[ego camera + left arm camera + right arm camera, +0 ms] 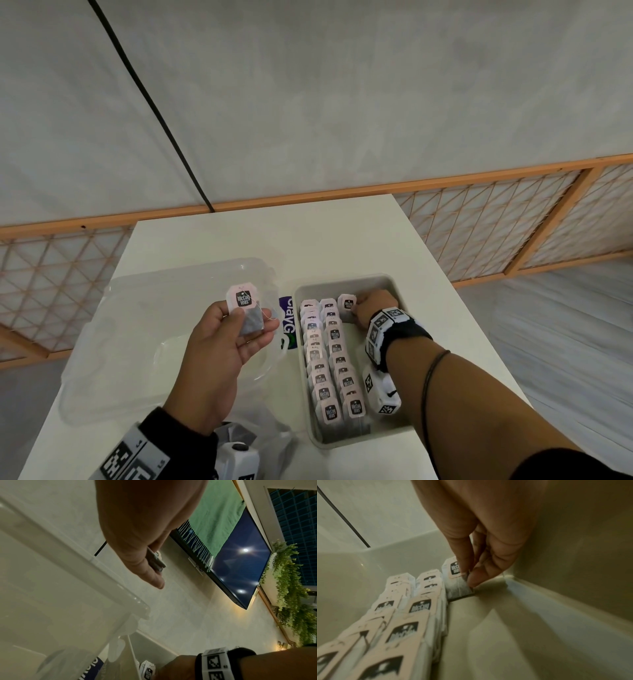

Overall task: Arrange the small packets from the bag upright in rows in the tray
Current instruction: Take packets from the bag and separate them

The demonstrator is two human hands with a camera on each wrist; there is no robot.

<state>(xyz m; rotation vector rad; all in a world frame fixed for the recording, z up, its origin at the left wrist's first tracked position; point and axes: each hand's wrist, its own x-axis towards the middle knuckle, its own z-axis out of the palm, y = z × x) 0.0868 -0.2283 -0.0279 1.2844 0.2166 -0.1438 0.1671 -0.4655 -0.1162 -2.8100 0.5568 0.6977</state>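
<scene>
The right hand (pixel 371 306) reaches into the far end of the pale tray (pixel 394 433), which stands on the white surface (pixel 205 240). Its fingers (pixel 476 577) pinch one tea packet (pixel 458 582) that stands upright on the tray floor, just beside the far end of the two filled rows (pixel 330 363). In those rows the packets stand upright, close together, their pink tags facing the near end. The tray's right-hand part shows bare floor.

The left hand (pixel 222 349) is raised, palm up, over a clear plastic lid (pixel 137 325) lying left of the tray. Its thumb and fingers (pixel 253 339) hold a second packet (pixel 251 320) with the pink tag (pixel 243 298) uppermost and a thin string looping beside it.

A thin plastic bag (pixel 274 442) lies at the near edge of the surface, just left of the tray's near corner. A blue and white label (pixel 287 322) shows between lid and tray.
</scene>
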